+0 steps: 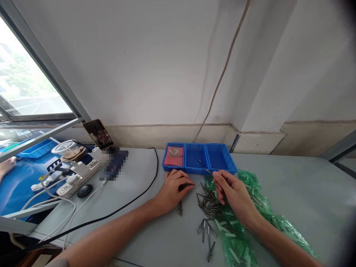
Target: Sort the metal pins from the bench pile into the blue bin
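My right hand (232,191) pinches a slim metal pin (208,171) between thumb and forefinger, just in front of the blue compartment tray (221,171). Another pin (200,161) lies in the tray's middle compartment. My left hand (175,188) rests on the table before the left compartment, fingers curled around something dark, partly hidden. Just below that hand lie a couple of pins (180,208). A heap of rivet-like metal pins (208,202) spreads between my hands, with several loose ones (209,237) nearer to me. Green plastic bags (236,237) lie under and beside my right hand.
A red packet (174,155) sits in the tray's left compartment. To the left are a propped phone (98,134), a power strip (79,178), a black mouse-like disc (85,191) and a black cable (133,203) crossing the table. Another person's hand (7,165) shows at far left.
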A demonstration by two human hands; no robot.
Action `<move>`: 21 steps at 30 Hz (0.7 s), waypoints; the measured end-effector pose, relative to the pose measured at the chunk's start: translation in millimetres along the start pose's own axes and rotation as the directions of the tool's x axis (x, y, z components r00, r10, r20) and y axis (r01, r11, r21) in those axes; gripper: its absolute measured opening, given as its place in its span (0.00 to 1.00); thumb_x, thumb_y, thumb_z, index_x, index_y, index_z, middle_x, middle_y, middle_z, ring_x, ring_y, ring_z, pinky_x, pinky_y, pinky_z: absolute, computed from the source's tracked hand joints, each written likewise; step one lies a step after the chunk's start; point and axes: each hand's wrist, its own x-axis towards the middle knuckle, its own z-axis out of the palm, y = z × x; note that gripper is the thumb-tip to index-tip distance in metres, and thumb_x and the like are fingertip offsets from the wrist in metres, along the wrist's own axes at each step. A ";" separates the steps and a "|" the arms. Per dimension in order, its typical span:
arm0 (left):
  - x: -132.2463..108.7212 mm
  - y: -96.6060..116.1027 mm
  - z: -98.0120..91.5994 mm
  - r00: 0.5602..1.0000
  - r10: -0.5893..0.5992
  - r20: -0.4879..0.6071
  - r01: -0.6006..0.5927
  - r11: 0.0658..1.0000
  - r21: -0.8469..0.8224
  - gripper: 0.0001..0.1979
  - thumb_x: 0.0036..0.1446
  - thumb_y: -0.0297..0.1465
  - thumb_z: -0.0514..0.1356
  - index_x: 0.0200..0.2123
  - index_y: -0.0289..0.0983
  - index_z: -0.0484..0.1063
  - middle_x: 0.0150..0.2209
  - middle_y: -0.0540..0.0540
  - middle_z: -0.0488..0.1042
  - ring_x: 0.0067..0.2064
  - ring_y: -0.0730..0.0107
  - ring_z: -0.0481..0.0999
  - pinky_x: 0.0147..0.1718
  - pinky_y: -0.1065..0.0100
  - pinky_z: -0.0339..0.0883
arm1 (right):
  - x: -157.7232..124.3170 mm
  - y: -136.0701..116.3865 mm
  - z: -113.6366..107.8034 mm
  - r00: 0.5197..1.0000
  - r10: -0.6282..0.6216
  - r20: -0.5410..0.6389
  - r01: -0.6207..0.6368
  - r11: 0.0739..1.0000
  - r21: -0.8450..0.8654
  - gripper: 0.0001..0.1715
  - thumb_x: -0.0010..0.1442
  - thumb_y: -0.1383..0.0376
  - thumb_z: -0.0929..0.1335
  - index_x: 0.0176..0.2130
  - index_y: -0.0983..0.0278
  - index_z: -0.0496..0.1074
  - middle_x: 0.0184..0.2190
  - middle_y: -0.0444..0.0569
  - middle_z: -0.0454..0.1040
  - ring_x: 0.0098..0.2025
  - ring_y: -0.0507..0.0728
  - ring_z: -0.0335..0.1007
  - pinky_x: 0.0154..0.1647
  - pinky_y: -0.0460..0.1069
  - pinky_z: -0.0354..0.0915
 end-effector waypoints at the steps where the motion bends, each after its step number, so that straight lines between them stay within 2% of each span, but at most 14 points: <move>1: -0.2 -0.3 0.2 1.000 0.005 -0.001 -0.005 1.000 0.002 0.07 0.72 0.34 0.64 0.47 0.45 0.84 0.47 0.47 0.80 0.51 0.59 0.74 0.53 0.56 0.61 | 0.1 -0.6 0.2 1.000 0.002 -0.001 -0.002 1.000 0.002 0.30 0.61 0.39 0.74 0.31 0.60 0.68 0.20 0.37 0.62 0.18 0.49 0.57 0.17 0.44 0.58; 8: -2.3 -1.7 0.9 1.000 0.015 -0.006 -0.015 1.000 0.002 0.11 0.74 0.37 0.62 0.52 0.51 0.84 0.48 0.46 0.80 0.51 0.58 0.73 0.55 0.54 0.64 | -0.8 -8.0 1.0 1.000 0.016 -0.008 -0.016 1.000 0.006 0.29 0.60 0.39 0.75 0.34 0.61 0.72 0.21 0.39 0.65 0.20 0.50 0.60 0.17 0.44 0.60; 14: -2.3 5.4 -5.2 0.993 0.109 -0.051 -0.116 0.977 -0.177 0.15 0.77 0.35 0.56 0.57 0.47 0.81 0.51 0.45 0.83 0.53 0.60 0.76 0.57 0.57 0.68 | 2.8 -4.7 -0.2 1.000 0.012 0.005 -0.012 1.000 0.009 0.29 0.60 0.40 0.75 0.37 0.62 0.74 0.24 0.39 0.67 0.19 0.49 0.60 0.15 0.44 0.59; 21: -5.4 9.4 -6.2 0.991 0.123 -0.049 -0.128 0.985 -0.113 0.18 0.79 0.39 0.53 0.58 0.45 0.81 0.41 0.45 0.82 0.43 0.63 0.77 0.49 0.60 0.66 | 6.3 -1.2 -1.1 1.000 0.008 -0.002 -0.008 1.000 -0.028 0.29 0.61 0.40 0.75 0.40 0.61 0.74 0.24 0.39 0.69 0.18 0.49 0.60 0.15 0.44 0.58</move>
